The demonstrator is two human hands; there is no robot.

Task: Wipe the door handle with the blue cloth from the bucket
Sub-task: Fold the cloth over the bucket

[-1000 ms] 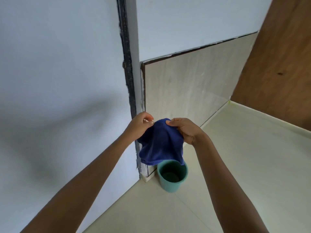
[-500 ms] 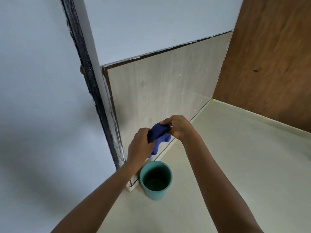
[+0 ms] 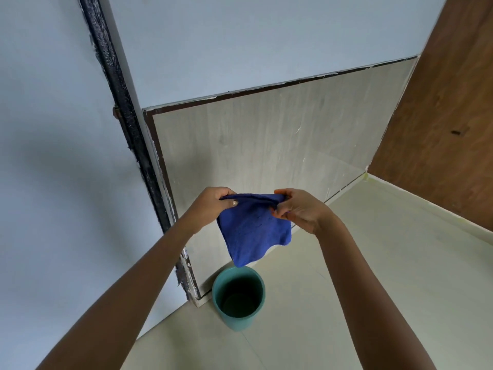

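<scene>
We've got both hands on the blue cloth (image 3: 253, 231). Left hand (image 3: 210, 204) pinches its top left corner, thumb on the front face, fingers curled behind. Right hand (image 3: 298, 209) pinches the top right corner the same way. Top edge is stretched roughly flat between the two hands; the rest hangs free as a sheet, lower edge wavy, lowest corner pointing down.

Cloth is in the air, right above the teal bucket (image 3: 238, 320), not touching it as far as we can tell. Bucket stands upright on the pale floor (image 3: 373, 263), just beside the bottom of the dark door frame (image 3: 125, 124) and the corner of the grey wall panel (image 3: 266, 145). Inside of the bucket looks dark; we can't tell what's in it.

Blue-white wall (image 3: 53, 129) on the left, brown wooden panel (image 3: 440, 116) on the right. We see no door handle from the head camera.
</scene>
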